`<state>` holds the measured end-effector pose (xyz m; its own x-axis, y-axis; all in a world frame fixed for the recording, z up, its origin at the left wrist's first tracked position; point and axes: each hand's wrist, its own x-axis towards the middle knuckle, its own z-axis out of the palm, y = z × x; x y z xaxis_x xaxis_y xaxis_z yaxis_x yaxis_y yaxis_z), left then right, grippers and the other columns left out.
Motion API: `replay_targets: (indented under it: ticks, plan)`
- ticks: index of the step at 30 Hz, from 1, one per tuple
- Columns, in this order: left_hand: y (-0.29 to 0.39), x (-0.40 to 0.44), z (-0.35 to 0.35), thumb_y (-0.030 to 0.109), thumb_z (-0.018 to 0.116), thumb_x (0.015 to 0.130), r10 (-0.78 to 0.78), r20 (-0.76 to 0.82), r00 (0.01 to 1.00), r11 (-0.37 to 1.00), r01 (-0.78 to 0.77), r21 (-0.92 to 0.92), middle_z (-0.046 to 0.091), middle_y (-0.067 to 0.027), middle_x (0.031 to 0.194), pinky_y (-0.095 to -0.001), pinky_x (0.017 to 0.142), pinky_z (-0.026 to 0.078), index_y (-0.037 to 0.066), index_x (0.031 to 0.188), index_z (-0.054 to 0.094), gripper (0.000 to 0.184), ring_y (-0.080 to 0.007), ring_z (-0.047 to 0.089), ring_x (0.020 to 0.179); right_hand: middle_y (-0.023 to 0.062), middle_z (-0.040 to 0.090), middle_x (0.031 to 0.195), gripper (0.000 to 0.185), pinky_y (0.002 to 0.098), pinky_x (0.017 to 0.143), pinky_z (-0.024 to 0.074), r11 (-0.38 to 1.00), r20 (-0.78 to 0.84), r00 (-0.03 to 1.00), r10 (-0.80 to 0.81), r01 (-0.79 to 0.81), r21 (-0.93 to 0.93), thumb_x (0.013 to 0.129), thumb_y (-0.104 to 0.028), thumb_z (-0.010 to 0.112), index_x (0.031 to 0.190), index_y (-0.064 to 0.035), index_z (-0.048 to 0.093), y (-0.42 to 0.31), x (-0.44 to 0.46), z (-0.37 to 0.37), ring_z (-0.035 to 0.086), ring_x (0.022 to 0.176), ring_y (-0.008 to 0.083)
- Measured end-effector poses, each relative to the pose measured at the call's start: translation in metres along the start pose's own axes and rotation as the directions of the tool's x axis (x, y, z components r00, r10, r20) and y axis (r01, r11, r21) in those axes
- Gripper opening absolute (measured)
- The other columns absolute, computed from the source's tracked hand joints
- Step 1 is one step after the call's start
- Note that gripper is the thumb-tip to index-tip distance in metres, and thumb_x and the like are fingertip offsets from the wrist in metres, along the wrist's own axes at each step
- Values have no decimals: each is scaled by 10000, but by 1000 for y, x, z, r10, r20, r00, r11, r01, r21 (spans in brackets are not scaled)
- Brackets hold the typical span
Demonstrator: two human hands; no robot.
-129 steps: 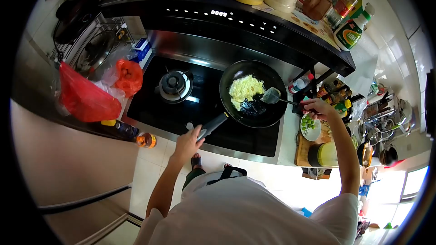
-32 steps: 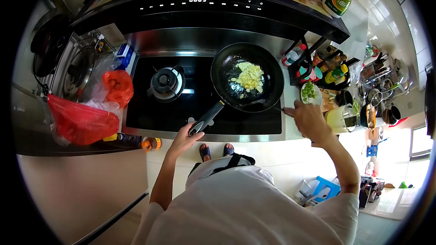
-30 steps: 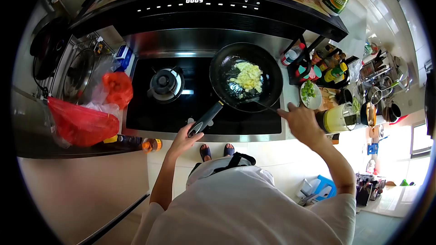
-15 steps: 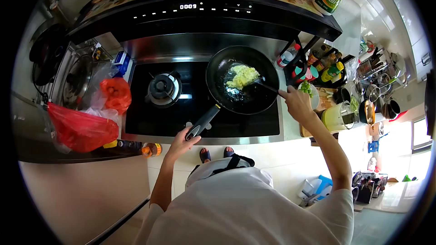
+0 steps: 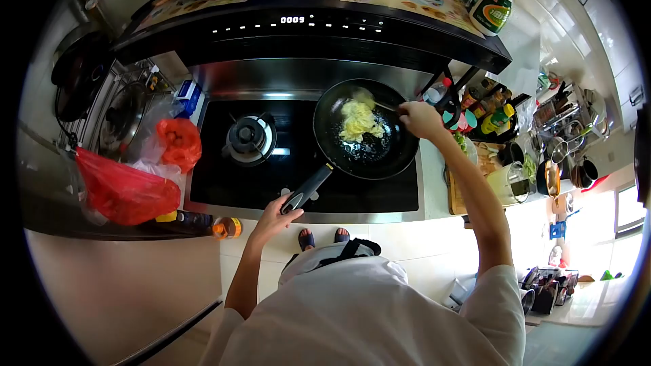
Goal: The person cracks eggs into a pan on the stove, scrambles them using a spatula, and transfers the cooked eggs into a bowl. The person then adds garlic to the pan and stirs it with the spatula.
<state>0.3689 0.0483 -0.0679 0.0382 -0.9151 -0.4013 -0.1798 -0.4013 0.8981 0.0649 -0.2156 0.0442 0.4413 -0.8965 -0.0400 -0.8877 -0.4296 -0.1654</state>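
A black frying pan (image 5: pixel 400 152) sits over the right side of the stove, its handle pointing down and left towards me. My left hand (image 5: pixel 277 217) is closed around the end of that handle. Soft yellow scrambled egg (image 5: pixel 359 122) lies in the pan's middle, with shiny oil beside it. My right hand (image 5: pixel 422 120) is above the pan's right rim, wrapped round the handle of a spatula (image 5: pixel 386 106). The spatula's blurred head is at the upper edge of the egg.
Left of the pan is an uncovered burner (image 5: pixel 247 137) on the black glass cooktop (image 5: pixel 217 186). Red plastic bags (image 5: pixel 125 190) lie at the left. Sauce bottles (image 5: pixel 498 118) and a plastic jug (image 5: pixel 508 183) stand at the right. A range hood (image 5: pixel 271 44) overhangs the back.
My right hand has moved up and left with the spatula, whose head went from the egg's right side to its upper edge. The egg has shifted and spread downward. My left hand keeps its grip.
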Motion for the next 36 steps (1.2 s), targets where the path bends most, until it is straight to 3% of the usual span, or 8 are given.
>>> replay_targets:
  ticks: [3,6,9,12,16,19,26,36]
  plan:
    - [-3,3,0,242,704,806,9,17,1000,1000,-8,-28,536,5,717,-221,504,401,3,1196,548,483,-75,484,543,99,671,907,295,410,726,501,966,42,979,-197,201,-161,737,-118,619,1021,-153,691,-33,2,-7,625,904,292]
    - [-1,1,1,242,704,808,24,19,1000,999,-23,-31,541,3,708,-220,498,402,-1,1200,543,489,-74,482,540,74,658,871,324,396,694,499,871,104,920,-378,392,-296,710,-68,627,1007,-175,700,-39,-10,-15,627,893,270]
    - [-5,2,-1,242,706,811,25,27,999,1000,-24,-14,545,1,713,-219,496,403,-2,1213,533,501,-72,482,543,54,645,822,266,376,652,519,873,-20,912,-410,386,-298,688,-17,617,879,-174,716,-26,-37,-48,653,833,257]
    - [-4,1,0,237,696,823,25,27,999,1000,-25,-13,524,10,724,-213,495,396,12,1235,532,498,-63,465,553,77,655,850,268,388,665,526,907,-40,975,-218,187,-377,690,-21,613,893,-164,714,5,-30,-34,653,833,276]
    - [-1,0,2,228,686,831,34,17,999,999,-33,-38,509,17,726,-212,493,391,15,1238,535,484,-57,457,560,115,663,927,314,421,720,529,973,104,994,14,11,-231,686,-4,600,944,-145,710,-3,-28,-15,646,869,322]
    - [-7,3,-1,231,682,835,28,57,998,999,-26,-37,498,20,719,-212,496,389,14,1240,529,484,-54,451,566,107,660,937,352,408,713,531,986,67,993,-94,103,-134,686,2,599,982,-152,709,-7,-46,-1,639,886,327]
    - [-10,4,-2,252,678,840,19,50,999,1000,-18,-25,485,18,725,-209,510,386,11,1250,515,503,-56,441,567,63,596,856,380,393,641,447,935,157,977,-147,189,-300,697,16,652,1015,-182,713,-20,-114,-64,609,807,263]
    - [-16,5,-4,279,690,828,23,60,998,999,-21,-34,507,12,751,-209,511,398,17,1236,526,511,-62,459,583,79,603,828,420,404,619,444,942,139,986,-91,130,-308,658,49,632,1004,-173,720,-4,-161,-81,607,745,283]
